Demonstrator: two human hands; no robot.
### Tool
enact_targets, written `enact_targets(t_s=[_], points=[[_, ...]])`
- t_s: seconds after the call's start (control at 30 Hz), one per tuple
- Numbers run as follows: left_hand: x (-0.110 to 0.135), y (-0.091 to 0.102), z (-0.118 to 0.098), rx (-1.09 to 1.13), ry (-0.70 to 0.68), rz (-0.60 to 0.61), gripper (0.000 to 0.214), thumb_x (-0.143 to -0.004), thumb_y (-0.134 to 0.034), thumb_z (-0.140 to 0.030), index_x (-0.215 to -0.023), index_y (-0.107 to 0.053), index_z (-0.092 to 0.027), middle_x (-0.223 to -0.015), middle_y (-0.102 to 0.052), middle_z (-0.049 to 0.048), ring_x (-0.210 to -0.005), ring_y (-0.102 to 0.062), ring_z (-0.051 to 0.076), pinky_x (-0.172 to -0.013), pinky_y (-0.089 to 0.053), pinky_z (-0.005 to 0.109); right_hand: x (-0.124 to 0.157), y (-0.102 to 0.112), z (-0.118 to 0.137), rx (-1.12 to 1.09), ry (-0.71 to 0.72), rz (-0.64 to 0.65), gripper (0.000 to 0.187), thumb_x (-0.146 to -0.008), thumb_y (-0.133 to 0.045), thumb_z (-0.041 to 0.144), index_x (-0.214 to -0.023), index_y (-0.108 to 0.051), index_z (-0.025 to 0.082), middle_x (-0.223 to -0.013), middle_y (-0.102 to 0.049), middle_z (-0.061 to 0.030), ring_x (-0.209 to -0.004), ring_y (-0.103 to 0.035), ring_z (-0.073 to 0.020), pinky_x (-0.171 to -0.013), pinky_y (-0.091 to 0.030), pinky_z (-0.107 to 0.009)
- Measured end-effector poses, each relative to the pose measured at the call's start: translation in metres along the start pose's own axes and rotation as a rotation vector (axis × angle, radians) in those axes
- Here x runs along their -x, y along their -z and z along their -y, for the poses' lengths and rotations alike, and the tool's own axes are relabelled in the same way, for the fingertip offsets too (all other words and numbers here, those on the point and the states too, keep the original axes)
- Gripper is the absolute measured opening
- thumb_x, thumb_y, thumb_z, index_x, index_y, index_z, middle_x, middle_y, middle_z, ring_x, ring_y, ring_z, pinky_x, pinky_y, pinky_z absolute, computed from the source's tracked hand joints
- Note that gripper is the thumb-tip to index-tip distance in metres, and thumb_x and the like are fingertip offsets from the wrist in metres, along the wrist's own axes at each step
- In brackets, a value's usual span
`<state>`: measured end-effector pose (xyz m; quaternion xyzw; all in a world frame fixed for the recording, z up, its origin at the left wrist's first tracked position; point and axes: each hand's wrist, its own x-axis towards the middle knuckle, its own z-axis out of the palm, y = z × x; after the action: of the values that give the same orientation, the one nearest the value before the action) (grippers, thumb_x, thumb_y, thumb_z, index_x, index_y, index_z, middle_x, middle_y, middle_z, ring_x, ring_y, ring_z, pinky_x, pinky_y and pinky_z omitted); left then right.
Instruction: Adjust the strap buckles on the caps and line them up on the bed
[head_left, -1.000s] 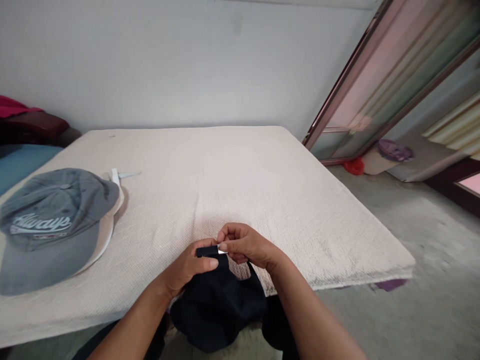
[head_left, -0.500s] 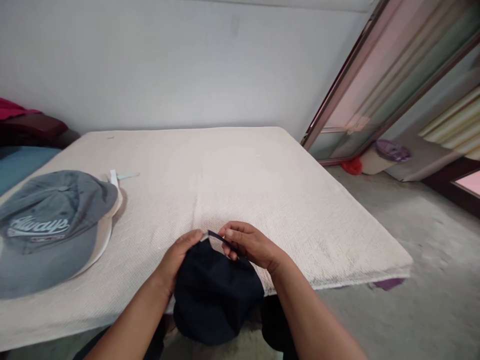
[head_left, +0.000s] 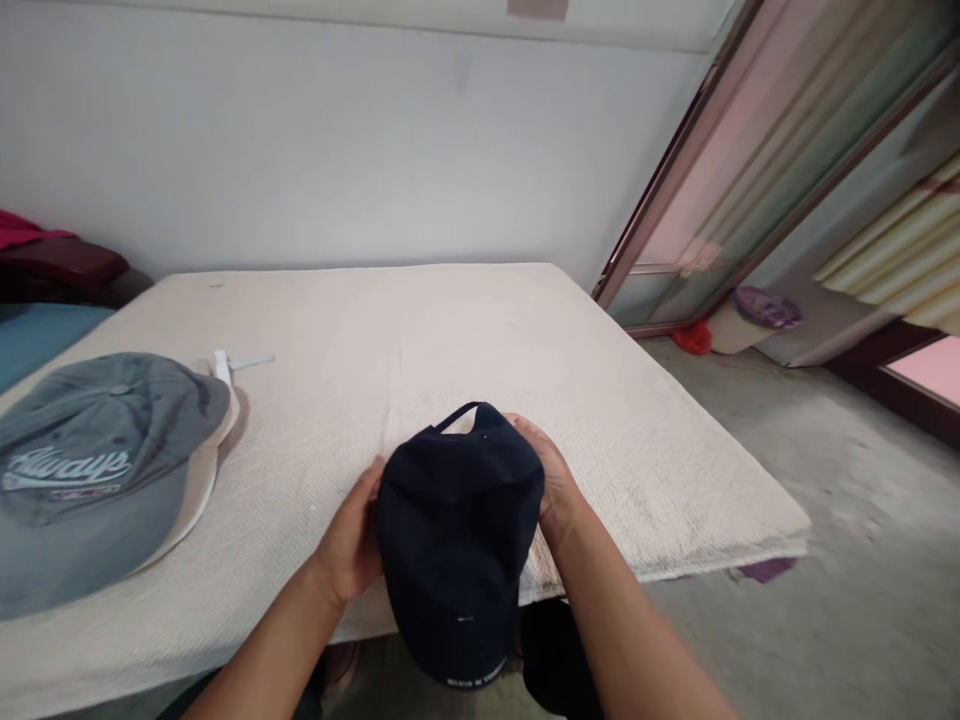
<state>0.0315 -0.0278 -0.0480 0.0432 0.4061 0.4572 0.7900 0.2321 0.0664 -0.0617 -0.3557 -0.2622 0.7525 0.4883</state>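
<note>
Your left hand [head_left: 354,540] and your right hand [head_left: 551,470] are holding the navy cap [head_left: 457,530] between them, each grip bearing on one side of the crown. The strap [head_left: 457,412] is arching over the rear opening, at the end away from you; the brim is pointing toward you, white lettering running along its edge. On the cream cover [head_left: 615,430], at the left, a gray cap [head_left: 112,440] marked "Always" is lying over beige and white brims [head_left: 196,490]. At the right, a bin [head_left: 739,328] is standing on the floor [head_left: 735,420] beside a red bag [head_left: 694,338].
</note>
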Motion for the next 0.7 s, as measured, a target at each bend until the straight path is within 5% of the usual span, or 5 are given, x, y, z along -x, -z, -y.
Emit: enact_targets(t_s=[0.17,0.37,0.5,0.6,0.7], points=[[-0.008,-0.003,0.005,0.042,0.043,-0.007,0.032,-0.085,-0.056,-0.035,-0.099,-0.073,-0.012,-0.089,-0.076,0.0139,-0.095,-0.07,0.028,-0.093,-0.049,0.039,-0.005,0.003,-0.002,0.01,0.025,-0.058,0.015,-0.071,-0.07,0.029,-0.074,-0.059,0.02,-0.067,-0.059,0.0031,-0.061,-0.053,-0.0116,-0.062,-0.046,-0.025],[-0.018,0.021,-0.036,0.281,-0.374,-0.01,0.039,-0.094,-0.036,-0.028,-0.108,-0.072,-0.021,-0.082,-0.078,0.0056,-0.081,-0.073,0.021,-0.092,-0.051,0.036,0.005,0.015,-0.003,0.189,-0.158,0.115,0.031,-0.082,-0.06,0.046,-0.085,-0.062,0.014,-0.069,-0.06,-0.0021,-0.058,-0.055,-0.0112,-0.055,-0.041,-0.023],[-0.024,0.046,-0.057,0.368,-0.563,0.127,0.043,-0.096,-0.03,-0.029,-0.129,-0.057,-0.031,-0.103,-0.075,0.0035,-0.095,-0.07,0.021,-0.094,-0.049,0.036,0.019,0.024,-0.002,0.379,-0.325,0.331,0.039,-0.084,-0.057,0.052,-0.083,-0.062,0.013,-0.074,-0.065,-0.0061,-0.057,-0.057,-0.0112,-0.05,-0.038,-0.022],[-0.03,0.053,-0.058,0.392,-0.563,0.243,0.043,-0.096,-0.03,-0.032,-0.133,-0.052,-0.034,-0.111,-0.072,0.0036,-0.101,-0.068,0.021,-0.096,-0.047,0.036,0.025,0.025,-0.001,0.318,-0.417,0.416,0.033,-0.079,-0.066,0.047,-0.082,-0.061,0.014,-0.078,-0.066,-0.0053,-0.049,-0.052,-0.0075,-0.042,-0.029,-0.02],[-0.037,0.047,-0.05,0.394,-0.527,0.239,0.043,-0.097,-0.027,-0.031,-0.131,-0.054,-0.035,-0.109,-0.073,0.0035,-0.099,-0.069,0.02,-0.094,-0.049,0.036,0.022,0.025,-0.004,0.115,-0.427,0.325,0.028,-0.072,-0.075,0.036,-0.08,-0.058,0.015,-0.069,-0.06,0.0013,-0.044,-0.044,-0.0037,-0.039,-0.021,-0.018]])
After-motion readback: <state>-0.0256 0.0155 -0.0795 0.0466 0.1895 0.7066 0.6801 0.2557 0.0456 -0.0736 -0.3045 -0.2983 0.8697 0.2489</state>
